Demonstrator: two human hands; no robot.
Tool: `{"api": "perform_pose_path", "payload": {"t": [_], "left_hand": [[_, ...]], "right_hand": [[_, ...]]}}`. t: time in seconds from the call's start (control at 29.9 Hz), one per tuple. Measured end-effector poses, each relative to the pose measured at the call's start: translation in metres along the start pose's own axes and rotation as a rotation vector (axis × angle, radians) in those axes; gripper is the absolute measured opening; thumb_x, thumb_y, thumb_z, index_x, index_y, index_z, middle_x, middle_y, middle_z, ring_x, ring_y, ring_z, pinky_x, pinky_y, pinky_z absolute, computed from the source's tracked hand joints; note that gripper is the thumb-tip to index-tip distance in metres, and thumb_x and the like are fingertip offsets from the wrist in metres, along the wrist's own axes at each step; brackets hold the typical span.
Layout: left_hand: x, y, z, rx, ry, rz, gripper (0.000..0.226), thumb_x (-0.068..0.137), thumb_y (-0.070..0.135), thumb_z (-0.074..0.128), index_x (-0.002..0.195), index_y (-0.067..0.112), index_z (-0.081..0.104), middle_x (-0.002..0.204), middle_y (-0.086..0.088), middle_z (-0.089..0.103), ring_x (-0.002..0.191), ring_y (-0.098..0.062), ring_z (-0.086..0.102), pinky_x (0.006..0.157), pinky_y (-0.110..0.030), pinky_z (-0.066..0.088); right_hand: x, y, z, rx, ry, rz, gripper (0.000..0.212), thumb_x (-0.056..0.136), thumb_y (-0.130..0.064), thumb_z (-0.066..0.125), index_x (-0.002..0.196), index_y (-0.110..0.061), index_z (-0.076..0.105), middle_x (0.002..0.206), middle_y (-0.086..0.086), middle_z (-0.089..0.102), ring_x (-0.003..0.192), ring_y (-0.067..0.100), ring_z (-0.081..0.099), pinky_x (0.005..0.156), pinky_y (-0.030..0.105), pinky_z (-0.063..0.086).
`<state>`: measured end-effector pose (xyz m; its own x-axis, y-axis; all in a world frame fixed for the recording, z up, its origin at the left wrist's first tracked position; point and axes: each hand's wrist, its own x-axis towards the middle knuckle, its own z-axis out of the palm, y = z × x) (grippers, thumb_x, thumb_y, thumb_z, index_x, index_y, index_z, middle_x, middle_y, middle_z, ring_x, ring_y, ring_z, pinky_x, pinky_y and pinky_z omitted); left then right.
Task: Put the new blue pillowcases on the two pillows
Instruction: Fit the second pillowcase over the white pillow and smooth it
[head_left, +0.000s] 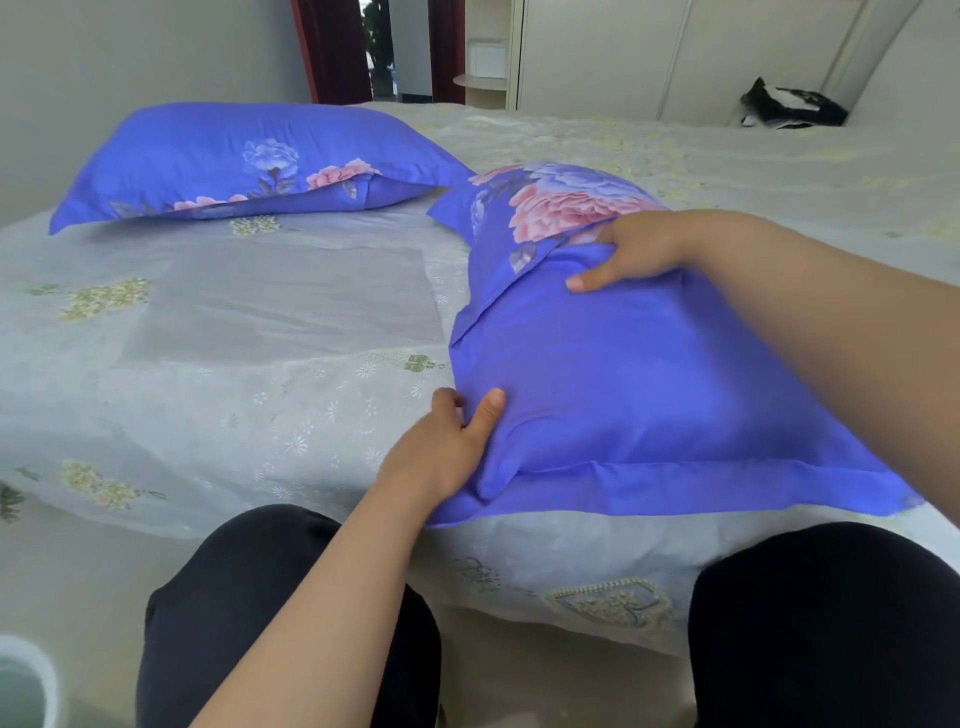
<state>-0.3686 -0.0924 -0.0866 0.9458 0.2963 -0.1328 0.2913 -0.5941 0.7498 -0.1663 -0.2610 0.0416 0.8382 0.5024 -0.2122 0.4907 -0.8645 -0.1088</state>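
Two pillows in blue pillowcases with pink and blue flower prints lie on the bed. The far pillow rests flat at the back left, untouched. The near pillow lies in front of me at the right, its flap edge folded over near the flowers. My left hand pinches the near pillow's lower left corner, thumb on top. My right hand grips the fabric at the upper edge by the flap, fingers curled into the cloth.
The bed has a pale grey floral cover. A black and white bag lies at the far right corner. My knees in black trousers are at the bed's front edge. A white round container stands bottom left.
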Motion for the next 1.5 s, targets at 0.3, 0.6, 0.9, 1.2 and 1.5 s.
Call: {"api": "perform_pose_path", "payload": {"t": [0.3,0.6,0.9,1.2,1.5], "left_hand": [[0.029,0.012,-0.008,-0.315,0.32,0.228,0.034,0.095,0.033,0.049,0.128,0.023,0.048,0.117,0.003,0.059,0.107,-0.02,0.057,0.089,-0.029,0.044],[0.01,0.009,0.004,0.406,0.516,0.661,0.04,0.093,0.032,0.045,0.13,0.021,0.054,0.147,-0.006,0.04,0.127,-0.031,0.043,0.101,-0.041,0.039],[0.002,0.025,0.045,0.724,0.347,0.519,0.066,0.089,0.061,0.027,0.134,0.019,0.051,0.139,-0.005,0.051,0.118,-0.033,0.054,0.092,-0.045,0.045],[-0.006,0.089,0.098,0.728,0.317,0.789,0.055,0.088,0.05,0.039,0.13,0.018,0.054,0.143,-0.004,0.047,0.131,-0.031,0.043,0.105,-0.053,0.035],[0.021,0.134,0.132,0.743,0.124,0.824,0.056,0.087,0.059,0.026,0.13,0.035,0.053,0.143,0.005,0.046,0.136,-0.027,0.037,0.112,-0.047,0.022]], "right_hand": [[-0.009,0.024,0.015,-0.216,0.727,0.109,0.028,0.094,-0.033,0.049,0.111,-0.01,0.053,0.11,0.019,0.062,0.103,0.036,0.058,0.082,0.039,0.038],[-0.053,0.051,0.078,0.307,0.805,-0.008,0.043,0.088,-0.043,0.059,0.12,-0.016,0.052,0.123,0.007,0.05,0.119,0.026,0.047,0.102,0.039,0.037],[-0.119,0.096,0.128,0.675,0.581,0.35,0.056,0.09,-0.055,0.049,0.133,-0.02,0.045,0.136,0.005,0.043,0.122,0.02,0.047,0.101,0.03,0.035],[-0.161,0.13,0.154,1.07,0.182,0.489,0.059,0.09,-0.061,0.043,0.1,-0.007,0.064,0.084,0.011,0.068,0.069,0.024,0.061,0.07,0.033,0.054],[-0.186,0.145,0.147,0.821,0.449,0.084,0.033,0.071,-0.032,0.08,0.085,-0.03,0.049,0.08,-0.01,0.048,0.064,0.007,0.044,0.063,0.02,0.039]]}}
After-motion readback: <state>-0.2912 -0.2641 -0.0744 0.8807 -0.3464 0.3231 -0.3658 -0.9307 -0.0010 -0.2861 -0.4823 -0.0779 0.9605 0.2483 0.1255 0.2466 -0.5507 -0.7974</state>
